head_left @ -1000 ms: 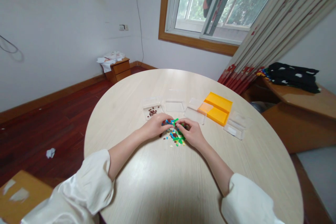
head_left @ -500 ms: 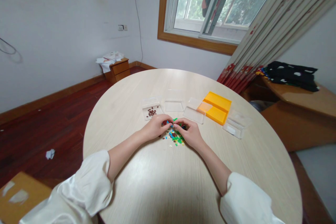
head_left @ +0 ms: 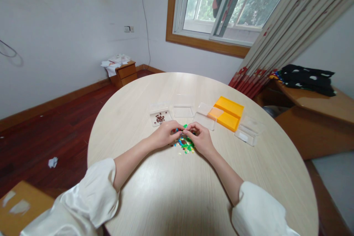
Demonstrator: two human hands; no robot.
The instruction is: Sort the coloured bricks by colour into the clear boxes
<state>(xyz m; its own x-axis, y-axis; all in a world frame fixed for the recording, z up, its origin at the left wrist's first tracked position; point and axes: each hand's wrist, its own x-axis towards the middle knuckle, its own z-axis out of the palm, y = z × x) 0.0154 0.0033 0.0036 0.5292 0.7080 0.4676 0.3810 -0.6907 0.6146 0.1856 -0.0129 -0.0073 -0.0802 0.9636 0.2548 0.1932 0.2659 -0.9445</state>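
My left hand [head_left: 167, 133] and my right hand [head_left: 202, 139] meet fingertip to fingertip above a heap of small building bricks [head_left: 186, 143]. The bricks are green, blue, yellow, white and brown, scattered on the table. Both hands are closed in a pinch; whatever sits between the fingertips is too small and too covered to name. Just beyond my left hand stands a clear plastic box [head_left: 155, 121] with its lid open, holding loose brown bricks [head_left: 159, 118].
Two more open clear boxes [head_left: 183, 111] [head_left: 204, 121] stand behind my hands. To their right lie an open yellow case [head_left: 229, 113] and another clear box [head_left: 246, 138]. All rest on a round wooden table [head_left: 177, 199]. A cabinet with dark cloth [head_left: 306, 79] stands at the right.
The fingertips of both hands have shifted very slightly, still pinched together over the bricks. The boxes and the yellow case have not moved.
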